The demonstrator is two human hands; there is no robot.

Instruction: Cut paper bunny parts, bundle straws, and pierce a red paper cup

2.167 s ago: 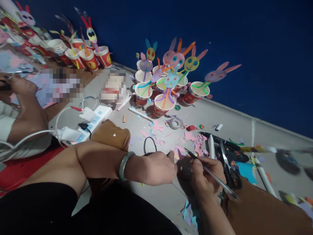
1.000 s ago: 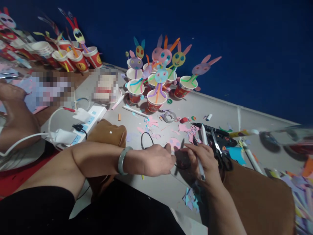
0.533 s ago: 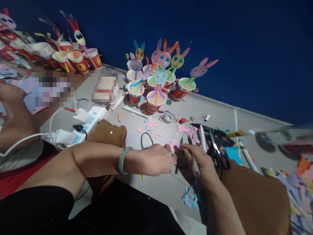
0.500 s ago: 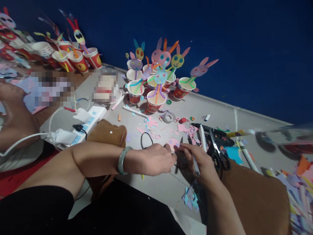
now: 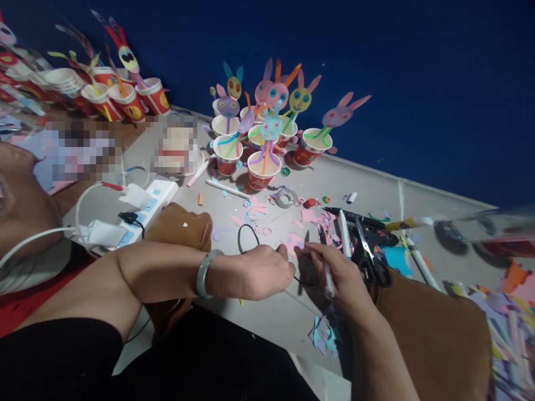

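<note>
My left hand (image 5: 259, 273), with a jade-like bangle (image 5: 203, 274) at the wrist, is closed over the grey table (image 5: 267, 314). Its fingertips pinch the edge of a pink paper cutout (image 5: 292, 243) bearing small purple spots. My right hand (image 5: 340, 274) is wrapped round a white marker (image 5: 329, 283), and its fingertips point toward the cutout. Whether the marker's tip touches the paper is hidden by the fingers. Beneath and beside my left hand runs a thin black cable (image 5: 247, 227). Blue paper scraps (image 5: 324, 335) lie below my right hand.
Paper cups (image 5: 264, 170) with rabbit-faced paper figures stand behind. Scissors (image 5: 368, 253), markers and paper scraps lie right, near a brown cushion (image 5: 434, 334). To the left are a power strip (image 5: 152, 206), a brown pouch (image 5: 179, 225) and another person's arm (image 5: 31, 192).
The view has shifted slightly, so most things sit a little further left. Both hands keep their grips, and the pink cutout shows somewhat more between them.
</note>
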